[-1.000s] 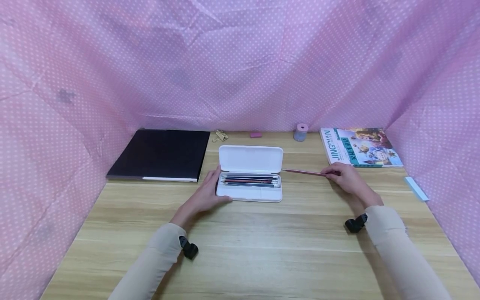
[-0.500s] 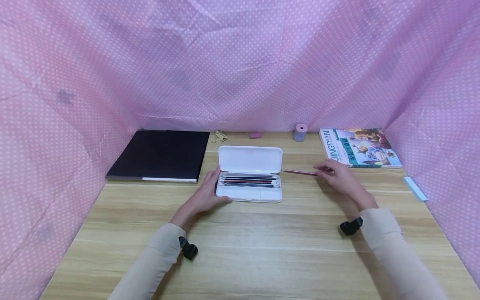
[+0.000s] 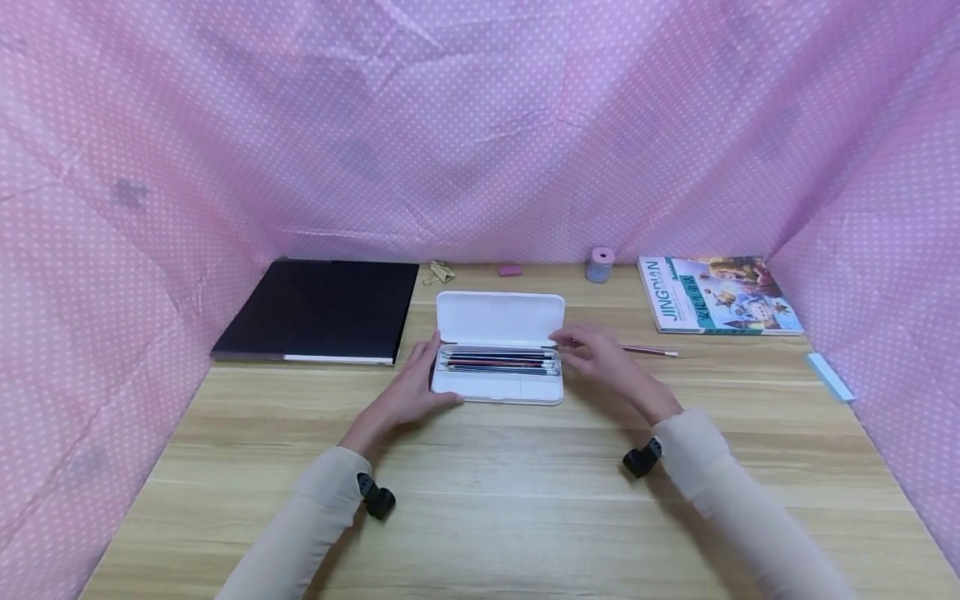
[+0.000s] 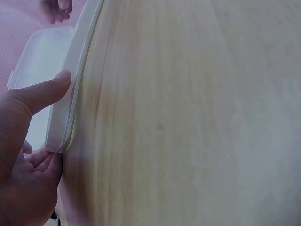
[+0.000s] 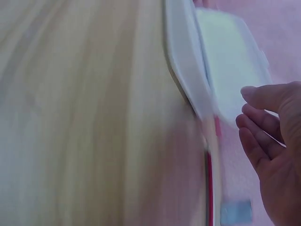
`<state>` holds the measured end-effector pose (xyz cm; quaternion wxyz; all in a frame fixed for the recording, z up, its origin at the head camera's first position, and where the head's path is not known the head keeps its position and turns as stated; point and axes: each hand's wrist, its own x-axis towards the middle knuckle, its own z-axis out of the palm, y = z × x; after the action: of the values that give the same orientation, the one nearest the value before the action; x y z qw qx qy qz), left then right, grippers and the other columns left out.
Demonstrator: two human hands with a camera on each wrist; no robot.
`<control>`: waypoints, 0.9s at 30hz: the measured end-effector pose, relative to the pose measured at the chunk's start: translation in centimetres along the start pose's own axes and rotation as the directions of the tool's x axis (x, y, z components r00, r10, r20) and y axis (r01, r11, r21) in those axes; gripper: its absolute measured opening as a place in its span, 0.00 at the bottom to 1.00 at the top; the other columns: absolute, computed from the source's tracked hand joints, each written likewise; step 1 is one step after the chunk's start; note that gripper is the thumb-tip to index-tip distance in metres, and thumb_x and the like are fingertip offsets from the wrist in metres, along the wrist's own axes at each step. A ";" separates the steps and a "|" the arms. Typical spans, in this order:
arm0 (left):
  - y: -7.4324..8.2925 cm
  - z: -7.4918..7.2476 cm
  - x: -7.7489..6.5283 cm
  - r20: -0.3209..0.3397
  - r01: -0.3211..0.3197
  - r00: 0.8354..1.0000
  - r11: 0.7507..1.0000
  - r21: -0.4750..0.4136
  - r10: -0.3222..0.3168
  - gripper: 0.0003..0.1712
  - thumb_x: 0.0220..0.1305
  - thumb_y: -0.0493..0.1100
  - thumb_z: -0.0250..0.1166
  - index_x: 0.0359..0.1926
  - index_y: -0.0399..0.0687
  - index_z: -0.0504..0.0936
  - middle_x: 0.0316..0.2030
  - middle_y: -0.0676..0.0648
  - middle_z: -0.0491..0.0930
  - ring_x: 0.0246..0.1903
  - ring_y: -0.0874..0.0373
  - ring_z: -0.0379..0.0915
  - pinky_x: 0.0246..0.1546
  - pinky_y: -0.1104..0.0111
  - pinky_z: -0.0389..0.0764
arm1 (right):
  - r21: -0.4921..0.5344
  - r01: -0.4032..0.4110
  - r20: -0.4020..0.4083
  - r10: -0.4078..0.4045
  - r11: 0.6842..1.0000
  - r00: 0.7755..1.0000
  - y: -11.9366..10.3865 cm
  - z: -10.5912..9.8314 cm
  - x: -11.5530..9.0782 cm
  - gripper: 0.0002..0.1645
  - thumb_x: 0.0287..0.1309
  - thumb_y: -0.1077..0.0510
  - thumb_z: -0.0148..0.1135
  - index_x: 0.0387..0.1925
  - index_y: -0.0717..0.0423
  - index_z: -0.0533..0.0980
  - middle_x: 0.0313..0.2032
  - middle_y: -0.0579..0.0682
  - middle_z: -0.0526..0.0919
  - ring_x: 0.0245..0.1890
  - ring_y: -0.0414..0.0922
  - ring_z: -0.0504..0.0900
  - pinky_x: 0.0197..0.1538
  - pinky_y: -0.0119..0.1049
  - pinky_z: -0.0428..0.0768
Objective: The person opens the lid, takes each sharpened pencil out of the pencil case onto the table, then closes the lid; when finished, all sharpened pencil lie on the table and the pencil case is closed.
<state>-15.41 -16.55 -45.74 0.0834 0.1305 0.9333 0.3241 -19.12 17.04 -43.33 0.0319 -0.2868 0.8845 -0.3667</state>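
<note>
In the head view a white pencil case (image 3: 499, 387) lies with its lid (image 3: 500, 317) raised. Several dark pencils (image 3: 498, 364), one reddish, lie side by side inside it. My left hand (image 3: 408, 387) holds the case's left end, thumb along the front wall and fingers around the side, as the left wrist view shows. At the right end hovers my right hand (image 3: 592, 354), its fingers loosely bent with nothing between them in the right wrist view. A dark red pencil (image 3: 649, 351) lies on the table just beyond that hand, its left part hidden by the hand.
A black folder (image 3: 322, 308) lies at the back left. Along the back stand a gold binder clip (image 3: 440, 272), a pink eraser (image 3: 510, 271) and a small pink-topped container (image 3: 599, 265). A colourful book (image 3: 720, 296) and a light blue strip (image 3: 830, 377) lie on the right.
My right hand has let go of the dark red pencil and moved left to the case's right end. The pencil stays on the table. My left hand keeps its place.
</note>
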 end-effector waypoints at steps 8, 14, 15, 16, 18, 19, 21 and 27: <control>0.1 0.0 0.0 -0.001 -0.006 1.000 1.000 -0.005 0.006 0.66 0.45 0.64 0.69 0.72 0.57 0.32 0.65 0.48 0.52 0.63 0.54 0.52 0.63 0.56 0.57 | -0.019 0.007 0.066 -0.005 1.000 0.998 -1.4 2.4 1.9 0.18 0.59 0.57 0.59 0.52 0.54 0.74 0.48 0.46 0.76 0.49 0.42 0.72 0.55 0.41 0.71; 0.1 0.0 0.1 0.000 -0.004 1.000 1.000 -0.011 0.004 0.66 0.45 0.64 0.69 0.72 0.57 0.32 0.66 0.47 0.52 0.63 0.54 0.52 0.62 0.56 0.57 | -0.041 0.070 0.037 -0.068 0.997 0.997 -1.4 3.1 2.4 0.16 0.58 0.60 0.59 0.49 0.56 0.75 0.46 0.48 0.78 0.47 0.42 0.74 0.54 0.41 0.72; 0.0 0.0 0.0 -0.002 -0.005 1.000 1.000 -0.010 0.005 0.66 0.45 0.64 0.69 0.72 0.57 0.32 0.66 0.47 0.52 0.63 0.53 0.51 0.62 0.55 0.57 | -0.049 0.079 0.028 -0.078 0.996 0.997 -1.4 3.2 2.4 0.16 0.58 0.61 0.60 0.49 0.56 0.76 0.45 0.48 0.78 0.47 0.42 0.74 0.54 0.40 0.72; 0.0 0.0 0.0 -0.002 -0.003 1.000 1.000 -0.009 0.003 0.67 0.45 0.64 0.69 0.72 0.57 0.32 0.66 0.47 0.52 0.63 0.53 0.51 0.62 0.56 0.57 | -0.055 0.088 0.021 -0.087 0.995 0.996 -1.4 3.2 2.4 0.15 0.58 0.61 0.60 0.48 0.56 0.76 0.45 0.48 0.78 0.47 0.42 0.74 0.53 0.40 0.72; 0.0 -0.1 0.0 -0.001 -0.008 1.000 1.000 -0.005 0.008 0.67 0.45 0.64 0.69 0.72 0.56 0.32 0.66 0.47 0.52 0.63 0.53 0.52 0.62 0.55 0.57 | -0.068 0.096 0.012 -0.096 0.993 0.995 -1.4 3.3 2.4 0.15 0.57 0.62 0.60 0.48 0.56 0.76 0.44 0.47 0.78 0.47 0.41 0.75 0.53 0.40 0.73; 0.0 -0.1 0.0 0.000 -0.008 1.000 1.000 -0.005 0.008 0.67 0.45 0.64 0.69 0.72 0.56 0.32 0.66 0.47 0.52 0.63 0.53 0.52 0.62 0.55 0.57 | -0.072 0.099 0.012 -0.099 0.992 0.995 -1.4 3.4 2.4 0.15 0.57 0.62 0.60 0.48 0.56 0.76 0.44 0.47 0.79 0.47 0.42 0.75 0.53 0.40 0.73; 0.0 -0.1 0.0 0.004 -0.006 1.000 1.000 -0.005 0.006 0.66 0.45 0.64 0.69 0.72 0.56 0.32 0.66 0.47 0.52 0.63 0.53 0.52 0.62 0.55 0.57 | -0.086 0.097 0.017 -0.096 0.992 0.995 -1.4 3.5 2.4 0.15 0.57 0.62 0.60 0.48 0.56 0.76 0.44 0.47 0.79 0.47 0.41 0.75 0.53 0.39 0.73; 0.0 0.0 0.0 0.003 0.003 1.000 1.000 0.000 -0.003 0.66 0.45 0.63 0.70 0.72 0.55 0.34 0.65 0.47 0.52 0.63 0.54 0.51 0.63 0.57 0.56 | -0.117 0.072 0.042 -0.067 0.991 0.997 -1.4 3.8 2.3 0.17 0.57 0.63 0.60 0.50 0.54 0.75 0.46 0.47 0.78 0.49 0.42 0.74 0.55 0.39 0.72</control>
<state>-15.39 -16.57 -45.79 0.0854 0.1295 0.9333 0.3239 -19.32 12.64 -44.76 0.0189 -0.3257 0.8933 -0.3090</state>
